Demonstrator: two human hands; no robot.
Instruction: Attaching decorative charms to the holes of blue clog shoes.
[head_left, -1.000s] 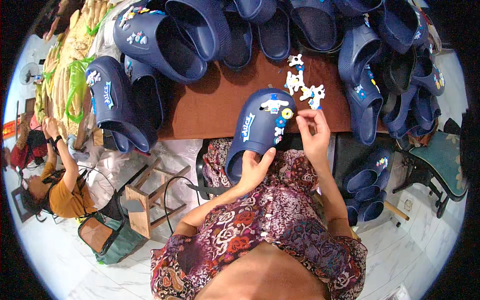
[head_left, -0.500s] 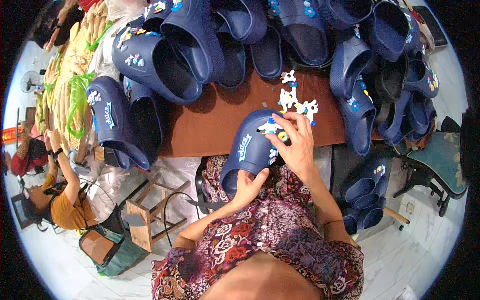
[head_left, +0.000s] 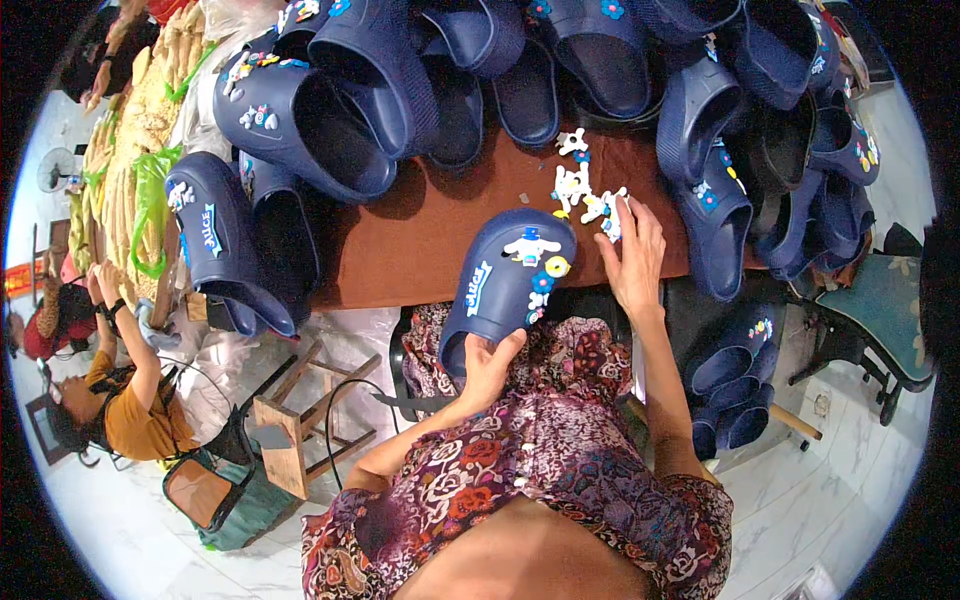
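Note:
A navy clog (head_left: 497, 290) is tilted over the table's near edge, its toe pointing away from me. My left hand (head_left: 486, 367) grips its opening at the near end, thumb outside and the other fingers mostly hidden inside. On its upper are a blue lettered banner charm (head_left: 479, 290), a white figure charm with a blue hat (head_left: 531, 246), a yellow ring charm (head_left: 557, 266) and a blue flower charm (head_left: 541, 283). Right of the clog, my right hand (head_left: 637, 258) is at a small cluster of loose white charms (head_left: 600, 207), fingers extended and thumb apart.
Many finished-looking navy clogs (head_left: 300, 130) crowd the back and sides of the brown-covered table (head_left: 420, 245). More clogs (head_left: 722, 370) lie on a black seat at the lower right. A wooden stool (head_left: 283, 440) stands at left, near a person in an orange shirt (head_left: 150, 410).
My right hand has left the white figure charm on the clog and moved right to the loose charms. My left hand still holds the clog, which has shifted slightly.

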